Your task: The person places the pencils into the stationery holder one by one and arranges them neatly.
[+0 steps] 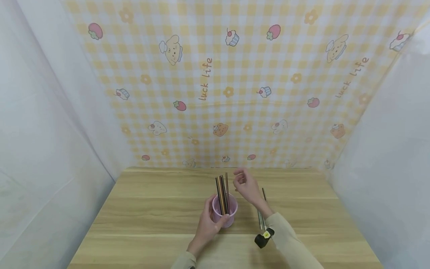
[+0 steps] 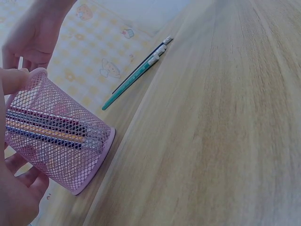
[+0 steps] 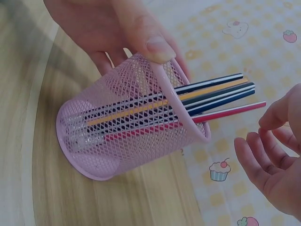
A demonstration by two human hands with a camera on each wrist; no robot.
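A pink mesh pen cup (image 1: 229, 220) is gripped by my left hand (image 1: 206, 226), with the thumb (image 3: 160, 49) over its rim and fingers round its side. Inside stand several slim pencils (image 3: 211, 92), black-and-white, orange and red, leaning to one side. The red pencil (image 3: 230, 112) stands a little apart from the others. Just right of the pencil tops, my right hand (image 1: 248, 186) hovers with loosely bent fingers and holds nothing. Its fingertips (image 3: 241, 143) are close to the red pencil's end, with a small gap between.
Several more pencils, one of them a teal pencil (image 2: 129, 86), lie on the wooden table (image 1: 151, 216) right of the cup, partly beneath the right forearm. A black band with a yellow tag (image 1: 265, 237) is at the right wrist. A yellow checked cloth (image 1: 201, 74) hangs behind the table.
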